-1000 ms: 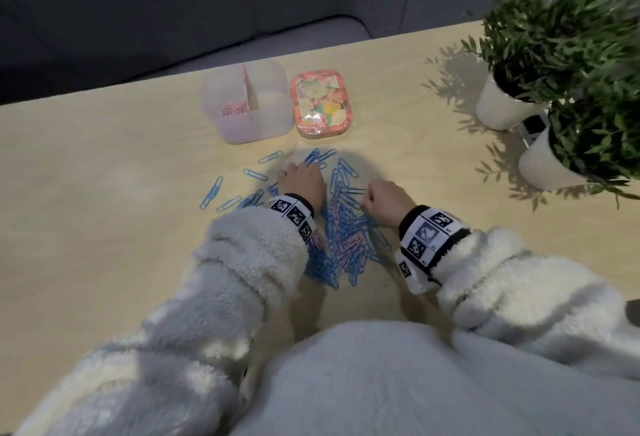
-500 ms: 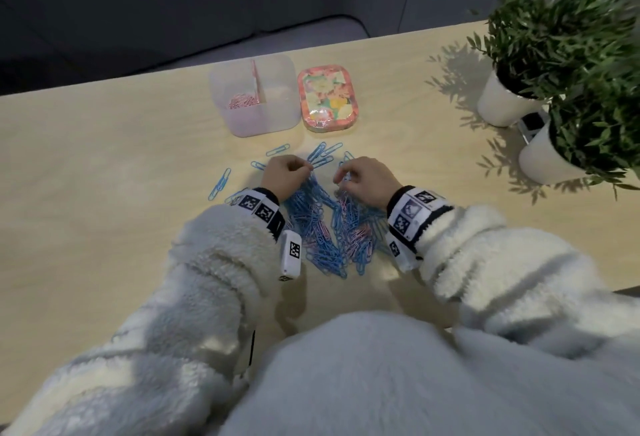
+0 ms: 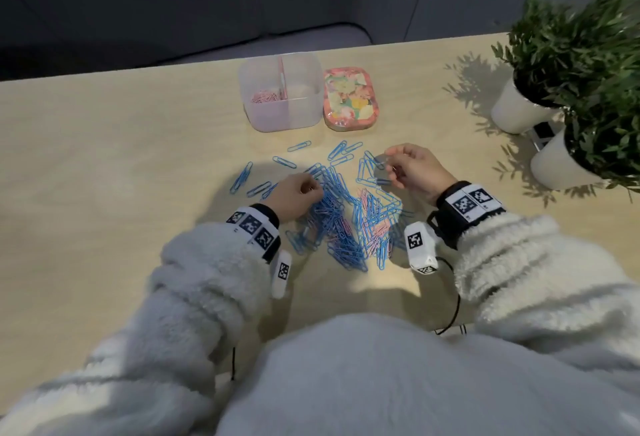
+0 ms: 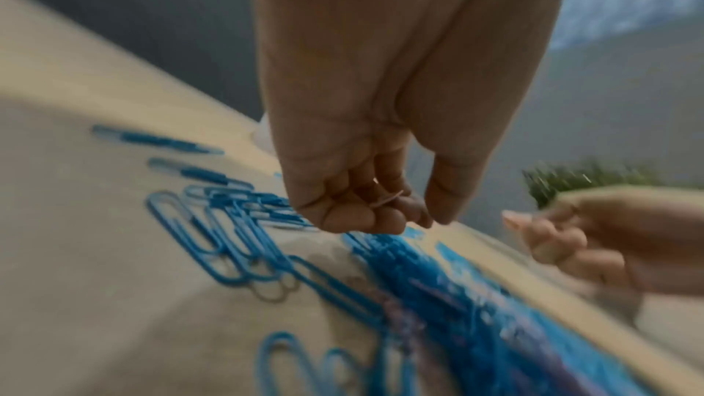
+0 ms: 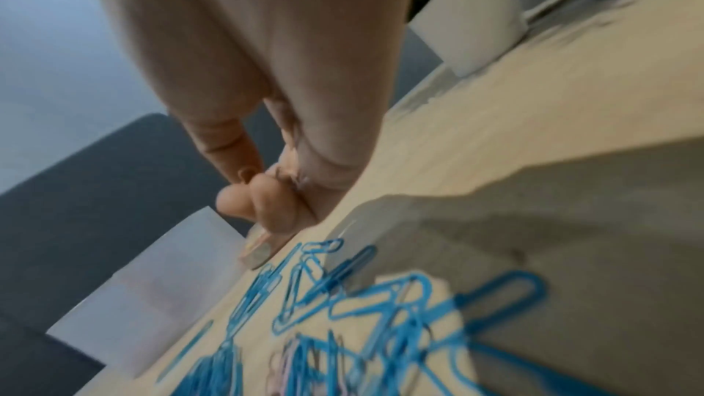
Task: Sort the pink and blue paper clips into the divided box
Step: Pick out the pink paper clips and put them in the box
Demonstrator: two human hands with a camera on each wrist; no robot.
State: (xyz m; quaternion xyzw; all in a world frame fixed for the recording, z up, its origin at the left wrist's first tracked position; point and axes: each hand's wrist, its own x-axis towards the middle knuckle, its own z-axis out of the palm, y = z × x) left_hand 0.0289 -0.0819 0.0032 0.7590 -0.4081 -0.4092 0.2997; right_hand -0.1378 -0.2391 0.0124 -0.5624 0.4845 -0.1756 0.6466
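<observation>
A heap of blue and pink paper clips (image 3: 349, 217) lies on the table in front of me, with loose blue ones around it. My left hand (image 3: 311, 188) is at the heap's left edge, fingers curled, and holds a pink clip (image 4: 386, 199) against them. My right hand (image 3: 389, 162) hovers over the heap's far right edge, thumb pressed to the fingertips (image 5: 263, 191) on what looks like a small pink clip (image 5: 244, 175). The clear divided box (image 3: 304, 64) stands beyond the heap, with pink clips (image 3: 265, 96) in its left compartment. The right compartment looks empty.
A floral lid (image 3: 349, 99) lies just right of the box. Two white pots with green plants (image 3: 519, 108) (image 3: 561, 165) stand at the right edge of the wooden table (image 3: 104, 158). Stray blue clips (image 3: 242, 177) lie left of the heap.
The right hand came from the heap's near right side up to its far edge, then drew away to the right. The left hand shifted slightly back toward me along the heap's left edge.
</observation>
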